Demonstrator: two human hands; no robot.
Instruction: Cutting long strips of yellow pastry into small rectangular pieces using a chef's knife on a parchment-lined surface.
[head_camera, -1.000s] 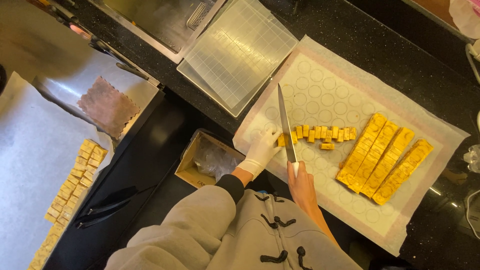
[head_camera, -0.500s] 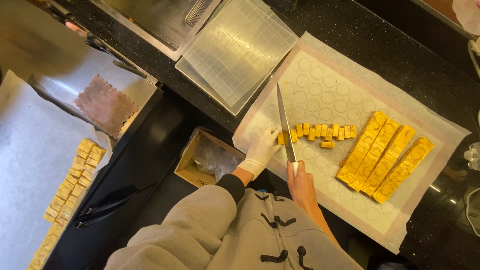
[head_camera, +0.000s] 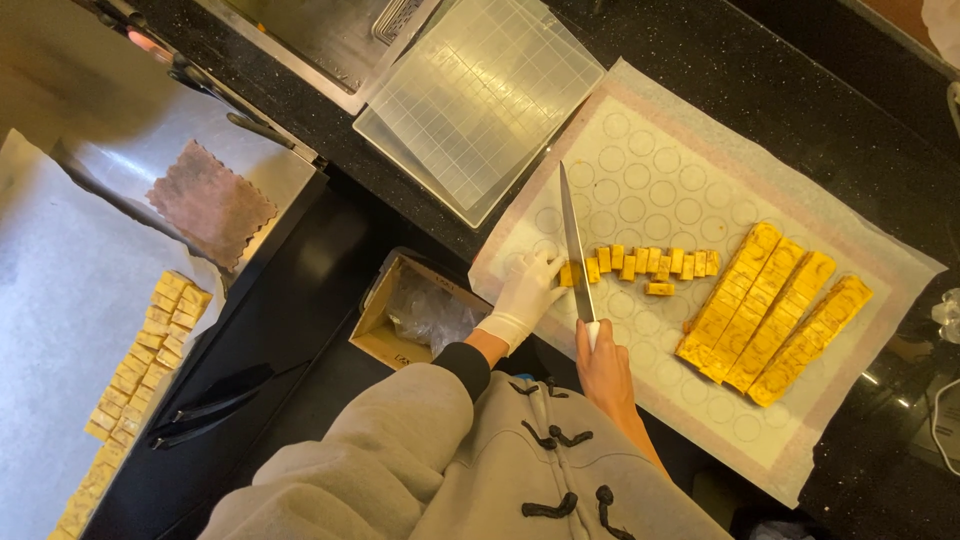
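Sleeves of a grey toggle coat (head_camera: 500, 470) fill the near edge, and from them both hands reach onto a white baking mat (head_camera: 700, 170) printed with circles. Bare right hand (head_camera: 603, 365) is closed around the white handle of a long knife (head_camera: 574, 240); the blade runs almost straight away from the person, tip leaning slightly left. Since half a second ago the knife has barely shifted, its edge sitting at the left end of the row of small yellow cut pieces (head_camera: 640, 263). Gloved left hand (head_camera: 525, 295) rests fingers bent, tips touching the end piece just left of the blade, much as before. That row runs left to right across the mat. To the right lie four uncut yellow bars (head_camera: 775, 315), side by side, slanting up to the right. Beyond, a clear gridded tray (head_camera: 480, 95) overlaps the mat's far corner.
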